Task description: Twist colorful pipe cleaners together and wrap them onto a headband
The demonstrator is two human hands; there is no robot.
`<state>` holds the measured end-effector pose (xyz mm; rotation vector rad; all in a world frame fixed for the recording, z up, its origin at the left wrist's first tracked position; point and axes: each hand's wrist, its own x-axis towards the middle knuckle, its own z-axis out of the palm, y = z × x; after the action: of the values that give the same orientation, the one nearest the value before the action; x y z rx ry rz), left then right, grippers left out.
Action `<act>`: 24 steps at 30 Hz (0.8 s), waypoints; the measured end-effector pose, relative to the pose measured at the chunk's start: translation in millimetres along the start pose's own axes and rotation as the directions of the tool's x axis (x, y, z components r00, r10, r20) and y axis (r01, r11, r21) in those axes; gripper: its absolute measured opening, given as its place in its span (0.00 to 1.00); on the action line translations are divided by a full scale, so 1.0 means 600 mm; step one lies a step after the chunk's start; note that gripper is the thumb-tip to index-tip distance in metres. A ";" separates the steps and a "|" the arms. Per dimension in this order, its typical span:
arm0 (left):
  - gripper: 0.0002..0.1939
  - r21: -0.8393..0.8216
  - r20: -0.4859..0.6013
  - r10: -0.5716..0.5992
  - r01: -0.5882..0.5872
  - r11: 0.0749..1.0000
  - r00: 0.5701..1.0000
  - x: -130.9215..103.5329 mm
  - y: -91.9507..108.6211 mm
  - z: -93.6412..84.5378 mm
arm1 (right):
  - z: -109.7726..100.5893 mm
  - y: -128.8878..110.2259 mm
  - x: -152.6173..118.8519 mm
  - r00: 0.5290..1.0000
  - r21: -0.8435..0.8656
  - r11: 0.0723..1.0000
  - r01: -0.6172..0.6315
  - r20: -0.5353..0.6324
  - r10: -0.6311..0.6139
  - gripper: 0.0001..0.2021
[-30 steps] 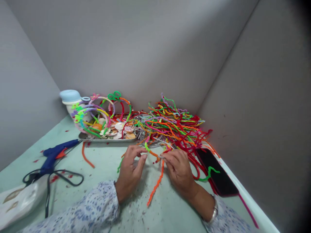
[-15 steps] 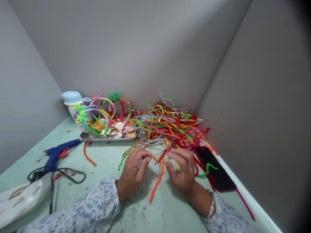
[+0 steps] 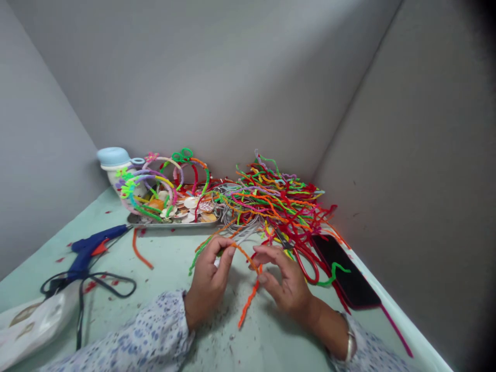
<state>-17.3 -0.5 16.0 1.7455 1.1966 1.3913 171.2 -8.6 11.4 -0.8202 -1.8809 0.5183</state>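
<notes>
My left hand (image 3: 209, 276) pinches one end of an orange pipe cleaner (image 3: 245, 253) between thumb and fingers. From there the strand slants down to my right hand (image 3: 284, 279), whose thumb and fingertips close on its other end. Below the fingers a brighter orange pipe cleaner (image 3: 249, 302) lies on the table; whether the two strands join is hidden behind the right fingertips. Green and orange strands stick out behind my left hand. Just past my right hand lie scissors with red handles (image 3: 307, 268), partly covered by pipe cleaners.
A heap of colourful pipe cleaners (image 3: 275, 194) lies at the back beside grey wire loops. Fuzzy headbands (image 3: 170, 178) rest on a metal tray (image 3: 174, 224) of round pieces, near a bottle (image 3: 112, 157). Left is a blue glue gun (image 3: 87, 250) with its cord; right, a phone (image 3: 344, 274).
My right hand has moved down and left, closing on the orange strand, which now spans both hands. My left hand has shifted slightly. The scissors behind my right hand show more.
</notes>
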 end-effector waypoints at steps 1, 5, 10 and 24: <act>0.07 -0.001 -0.002 -0.007 0.007 1.000 1.000 0.001 0.000 0.000 | -0.004 -0.005 0.001 0.996 0.100 0.992 -0.083 0.040 0.079 0.15; 0.07 -0.018 0.003 -0.026 0.026 0.999 1.000 0.001 -0.001 0.000 | -0.013 -0.011 0.011 0.948 0.364 0.886 -0.288 0.240 0.209 0.14; 0.08 0.007 0.108 0.075 -0.077 0.997 0.991 -0.004 0.003 0.000 | -0.003 0.015 0.014 0.999 -0.019 0.999 -0.050 0.020 0.051 0.07; 0.09 0.055 0.289 0.154 -0.177 0.983 0.945 -0.006 0.003 0.003 | -0.002 0.030 -0.009 0.904 -0.571 0.745 0.346 -0.009 -0.427 0.15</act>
<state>-15.2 -4.6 15.4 2.0623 0.9797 1.1460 179.6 -0.7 -3.2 -0.7683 -2.0199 -0.3744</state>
